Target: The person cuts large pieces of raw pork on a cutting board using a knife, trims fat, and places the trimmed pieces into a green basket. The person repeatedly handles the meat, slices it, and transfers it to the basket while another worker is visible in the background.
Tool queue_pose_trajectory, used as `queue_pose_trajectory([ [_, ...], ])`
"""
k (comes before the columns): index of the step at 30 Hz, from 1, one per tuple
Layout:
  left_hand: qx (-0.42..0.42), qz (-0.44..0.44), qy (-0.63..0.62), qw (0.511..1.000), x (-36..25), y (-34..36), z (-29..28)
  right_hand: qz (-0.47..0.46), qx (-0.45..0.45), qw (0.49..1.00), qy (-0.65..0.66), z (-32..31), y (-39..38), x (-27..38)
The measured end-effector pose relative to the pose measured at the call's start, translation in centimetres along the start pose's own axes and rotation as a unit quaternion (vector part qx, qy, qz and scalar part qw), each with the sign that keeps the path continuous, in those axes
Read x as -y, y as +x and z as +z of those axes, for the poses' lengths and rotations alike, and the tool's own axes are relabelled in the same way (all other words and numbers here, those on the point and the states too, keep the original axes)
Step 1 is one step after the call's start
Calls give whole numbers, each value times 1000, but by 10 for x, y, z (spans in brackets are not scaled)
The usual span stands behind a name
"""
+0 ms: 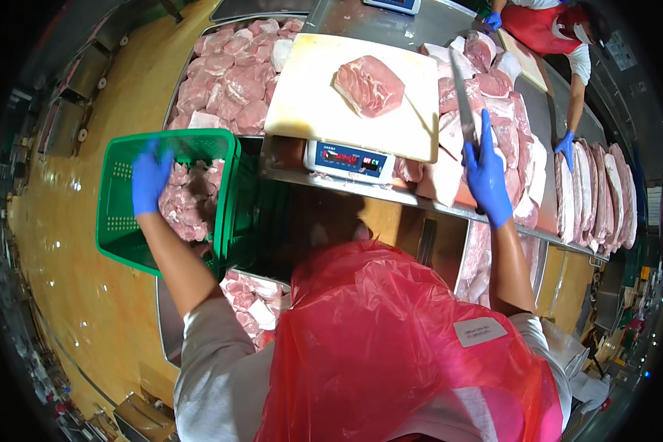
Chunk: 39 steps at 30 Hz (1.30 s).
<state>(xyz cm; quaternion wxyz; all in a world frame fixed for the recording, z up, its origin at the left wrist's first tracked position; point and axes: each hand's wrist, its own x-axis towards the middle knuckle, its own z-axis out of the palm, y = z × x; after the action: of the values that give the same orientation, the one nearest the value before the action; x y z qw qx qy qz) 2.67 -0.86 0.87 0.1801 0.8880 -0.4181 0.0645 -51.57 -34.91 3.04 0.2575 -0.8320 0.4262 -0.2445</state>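
My left hand [150, 179], in a blue glove, hovers with fingers spread over a green plastic basket [118, 221] that holds pieces of raw meat [188, 202]. My right hand [486, 180], also blue-gloved, grips the handle of a long knife [462, 99] whose blade points away over a pile of meat. Between my hands a white cutting board [309, 96] rests on a scale [346, 160] with a lit display. One slab of raw pork [370, 85] lies on the board.
A steel bin of raw meat cuts [232, 74] sits behind the basket. More cuts [508, 110] cover the steel table on the right, with long slabs [604, 191] farther right. Another person in a red apron [549, 26] with a blue-gloved hand [565, 146] works across the table. A bin of meat [247, 298] sits below.
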Motion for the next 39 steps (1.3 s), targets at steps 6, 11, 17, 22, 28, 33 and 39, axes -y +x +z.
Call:
queue_pose_trajectory([
  [6, -80, 100, -349, 928, -167, 106, -5, 65, -18, 966, 251, -2, 31, 32],
  [11, 44, 100, -444, 889, -227, 158, 58, 106, 5, 890, 443, 10, 32, 29],
  [17, 186, -15, -549, 815, -297, 145, 112, 182, -22, 832, 524, 38, 26, -9],
  [22, 205, 131, -439, 865, -323, 135, 224, 203, 51, 790, 576, 88, 46, -3],
  [28, 216, 91, -487, 841, -342, 32, 199, 222, 11, 790, 572, 98, 37, -23],
  [33, 122, -61, -614, 777, -330, -51, 131, 220, 84, 806, 543, 86, -4, 41],
  [39, 16, -171, -845, 507, -280, -15, 107, 166, 127, 821, 531, 90, 25, 99],
])
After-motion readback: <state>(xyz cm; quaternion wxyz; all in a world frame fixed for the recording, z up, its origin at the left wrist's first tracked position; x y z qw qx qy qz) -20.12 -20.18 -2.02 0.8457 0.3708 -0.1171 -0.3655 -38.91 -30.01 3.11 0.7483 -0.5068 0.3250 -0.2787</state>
